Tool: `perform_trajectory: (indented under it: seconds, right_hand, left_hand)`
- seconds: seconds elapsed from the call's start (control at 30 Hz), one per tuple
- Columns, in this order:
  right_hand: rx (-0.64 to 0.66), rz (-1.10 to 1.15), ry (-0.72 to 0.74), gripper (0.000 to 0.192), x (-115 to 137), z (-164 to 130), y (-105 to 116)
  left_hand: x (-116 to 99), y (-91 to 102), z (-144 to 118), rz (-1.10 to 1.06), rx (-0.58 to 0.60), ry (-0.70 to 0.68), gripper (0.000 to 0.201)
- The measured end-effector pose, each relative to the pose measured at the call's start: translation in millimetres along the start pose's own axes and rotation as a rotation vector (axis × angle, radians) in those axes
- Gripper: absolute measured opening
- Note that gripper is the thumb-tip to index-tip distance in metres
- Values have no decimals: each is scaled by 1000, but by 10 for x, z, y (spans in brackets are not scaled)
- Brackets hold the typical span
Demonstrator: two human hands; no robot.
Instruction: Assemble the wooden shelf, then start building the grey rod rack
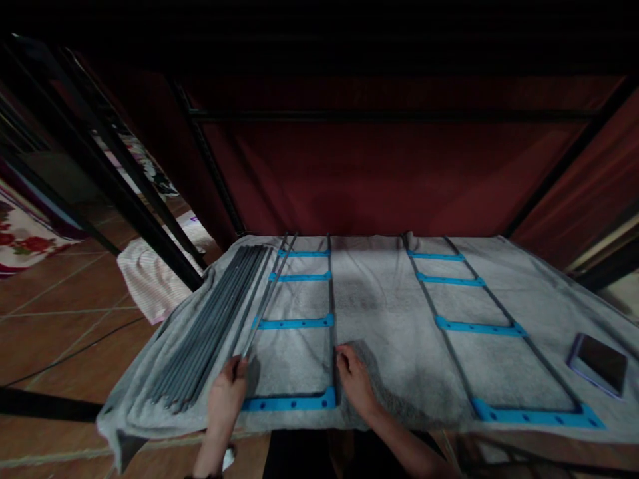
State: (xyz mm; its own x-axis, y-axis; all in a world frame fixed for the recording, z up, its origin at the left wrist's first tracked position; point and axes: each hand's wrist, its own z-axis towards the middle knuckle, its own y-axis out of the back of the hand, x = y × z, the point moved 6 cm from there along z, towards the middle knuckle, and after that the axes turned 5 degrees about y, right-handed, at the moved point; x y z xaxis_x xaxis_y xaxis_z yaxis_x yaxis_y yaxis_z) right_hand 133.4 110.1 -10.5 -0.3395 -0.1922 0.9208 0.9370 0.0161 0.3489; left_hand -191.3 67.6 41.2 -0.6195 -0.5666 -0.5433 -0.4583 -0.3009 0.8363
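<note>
My left hand (227,389) is closed round the near end of a thin grey tube (272,289), which slants away over the left ends of the blue crosspieces. My right hand (354,376) has its fingers curled in against another grey tube (331,293), along the right side of the same ladder-like frame. Between the hands lies the nearest blue crosspiece (292,403), a plastic bar with holes. Farther back on this frame are more blue crosspieces (294,324). Left of my left hand, several grey tubes (214,319) lie side by side in a bundle.
A second ladder-like frame, with blue crosspieces (479,326), lies to the right. A phone (599,362) rests near the right edge. Grey cloth (379,299) covers the surface. Dark metal bars (389,116) and a red panel (359,176) stand behind; another bar (134,206) slants at left.
</note>
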Motion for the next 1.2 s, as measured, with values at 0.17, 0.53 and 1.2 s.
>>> perform_trajectory:
  seconds: [0.17,0.53,1.2]
  right_hand:
    - [20,103,-98,28,30,80,27]
    - [105,501,-178,44,379,519,104]
    - [-129,350,104,23,511,1540,786]
  left_hand:
    - [-352,-395,-255,-364,198,-160,48]
    - [-1279,-924,-906,-513,432,-367,40]
    - [-654,-921,-534,-455,122,-403,33]
